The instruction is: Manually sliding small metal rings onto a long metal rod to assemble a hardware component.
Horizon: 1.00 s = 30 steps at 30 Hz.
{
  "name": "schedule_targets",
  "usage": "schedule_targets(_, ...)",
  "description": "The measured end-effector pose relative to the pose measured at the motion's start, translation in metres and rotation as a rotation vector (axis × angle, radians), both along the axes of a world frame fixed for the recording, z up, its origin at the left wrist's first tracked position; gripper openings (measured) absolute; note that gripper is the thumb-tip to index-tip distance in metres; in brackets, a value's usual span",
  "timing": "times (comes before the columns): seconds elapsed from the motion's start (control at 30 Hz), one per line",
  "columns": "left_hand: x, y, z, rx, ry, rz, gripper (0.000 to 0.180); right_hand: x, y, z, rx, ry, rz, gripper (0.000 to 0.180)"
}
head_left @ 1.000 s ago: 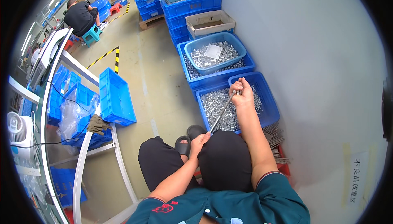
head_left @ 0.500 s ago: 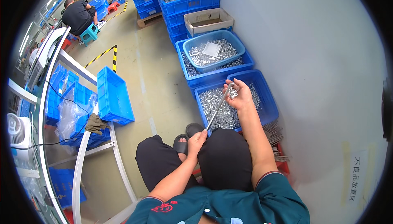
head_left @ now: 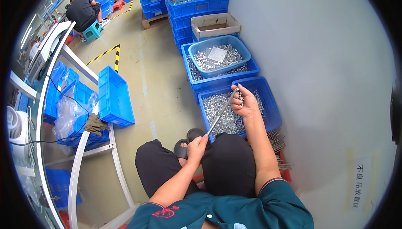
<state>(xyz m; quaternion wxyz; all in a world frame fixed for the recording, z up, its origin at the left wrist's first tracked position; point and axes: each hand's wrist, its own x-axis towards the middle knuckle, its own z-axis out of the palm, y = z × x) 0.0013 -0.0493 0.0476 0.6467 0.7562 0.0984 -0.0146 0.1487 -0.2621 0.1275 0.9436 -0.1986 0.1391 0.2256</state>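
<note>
My left hand (head_left: 196, 148), by my knees, is closed around the lower end of a thin metal rod (head_left: 220, 115). The rod slants up and to the right, over a blue bin (head_left: 274, 118) heaped with small shiny metal fittings (head_left: 218, 103). At its far tip is my right hand (head_left: 247, 104), palm up with the fingers curled. Several of the small metal fittings (head_left: 240, 96) lie in those fingers, and the thumb and fingertips meet at the rod's tip. Whether a fitting sits on the rod there is too small to tell.
Beyond the bin, a light-blue basin (head_left: 247, 53) of fittings rests in another blue crate (head_left: 193, 87). Stacked crates (head_left: 201, 6) stand behind. Thin metal rods (head_left: 277, 145) lie beside my right knee. A white-framed table (head_left: 79, 178) and an upright blue crate (head_left: 119, 103) are at left. A person (head_left: 83, 11) sits far left.
My right hand's fingers have curled in more around the fittings at the rod's tip. The left hand keeps its hold on the rod. The view has shifted slightly.
</note>
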Motion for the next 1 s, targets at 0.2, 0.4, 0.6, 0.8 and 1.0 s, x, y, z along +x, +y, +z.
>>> schedule_targets(0.2, 0.001, -0.001, 0.008, 0.066, -0.043, -0.007, 0.047, 0.002, -0.004, 0.003, -0.115, -0.007, 0.068, 0.024)
schedule_targets(0.4, 0.001, 0.000, 0.004, -0.026, -0.039, -0.027, 0.045, 0.002, -0.003, 0.004, -0.047, -0.080, 0.065, 0.020)
schedule_targets(0.6, -0.001, 0.004, 0.002, -0.032, -0.017, -0.048, 0.044, -0.005, -0.008, 0.024, -0.321, -0.186, 0.030, 0.016)
schedule_targets(0.8, -0.004, 0.002, 0.002, 0.022, -0.022, -0.054, 0.046, 0.000, -0.003, 0.016, -0.334, -0.139, -0.005, 0.017)
schedule_targets(1.0, 0.013, 0.005, 0.014, 0.051, -0.032, -0.012, 0.047, 0.004, -0.008, 0.011, -0.344, -0.071, -0.052, 0.033)
